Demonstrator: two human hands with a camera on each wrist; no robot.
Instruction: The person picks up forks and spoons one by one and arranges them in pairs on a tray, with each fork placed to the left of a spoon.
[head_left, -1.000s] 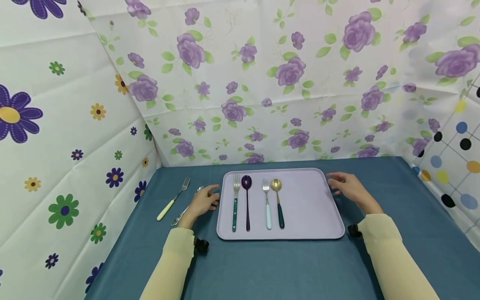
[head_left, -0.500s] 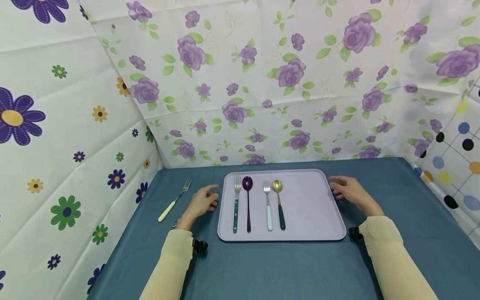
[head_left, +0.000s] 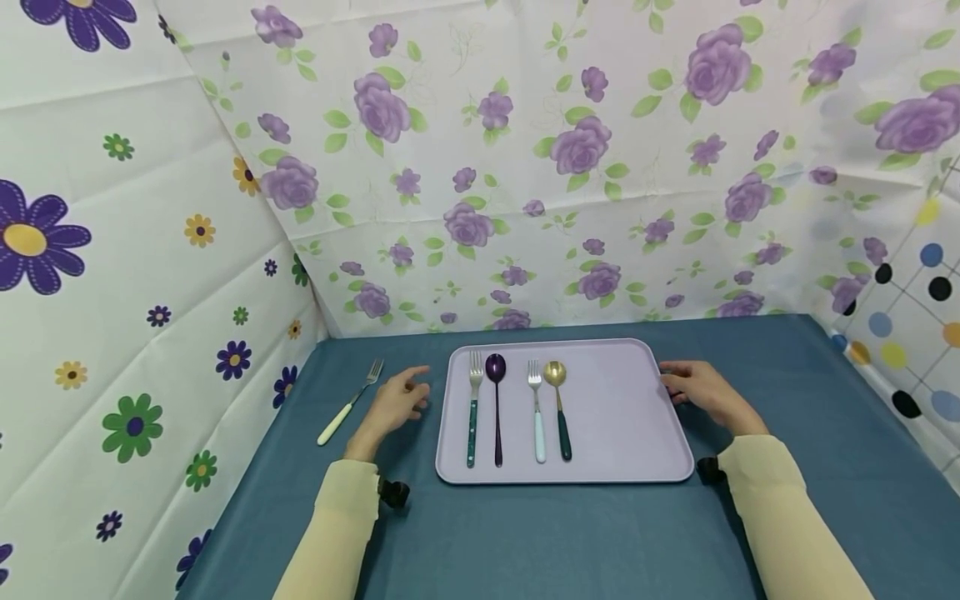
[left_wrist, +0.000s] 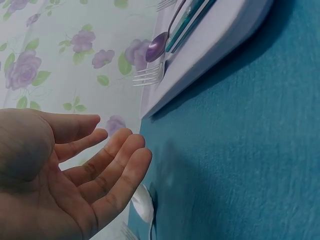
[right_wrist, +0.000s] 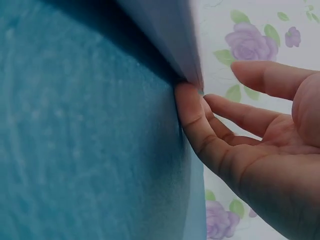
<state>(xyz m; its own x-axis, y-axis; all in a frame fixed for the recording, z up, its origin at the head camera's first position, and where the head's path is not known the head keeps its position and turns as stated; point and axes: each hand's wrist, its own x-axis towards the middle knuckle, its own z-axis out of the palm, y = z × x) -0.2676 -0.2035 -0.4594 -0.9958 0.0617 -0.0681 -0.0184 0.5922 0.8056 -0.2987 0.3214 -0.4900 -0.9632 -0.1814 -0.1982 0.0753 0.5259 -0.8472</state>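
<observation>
My left hand [head_left: 392, 407] hovers just left of a lavender tray [head_left: 618, 417], fingers loosely bent and holding nothing. Beneath it lies a silver spoon [left_wrist: 143, 202], seen in the left wrist view but hidden by the hand in the head view. My right hand [head_left: 707, 390] is at the tray's right edge; in the right wrist view one fingertip [right_wrist: 189, 95] touches the rim. On the tray lie a green-handled fork [head_left: 472, 421], a purple spoon [head_left: 496, 368], a pale-blue-handled fork [head_left: 538, 429] and a gold spoon with a dark green handle [head_left: 563, 433].
A cream-handled fork [head_left: 347, 410] lies on the blue tablecloth [head_left: 562, 542] at the left. Floral cloth [head_left: 465, 142] hangs behind the table, with patterned cloths along both sides.
My left hand has drawn slightly left, away from the tray, and now covers the silver spoon. The right hand has shifted very little. The cutlery and tray keep their places.
</observation>
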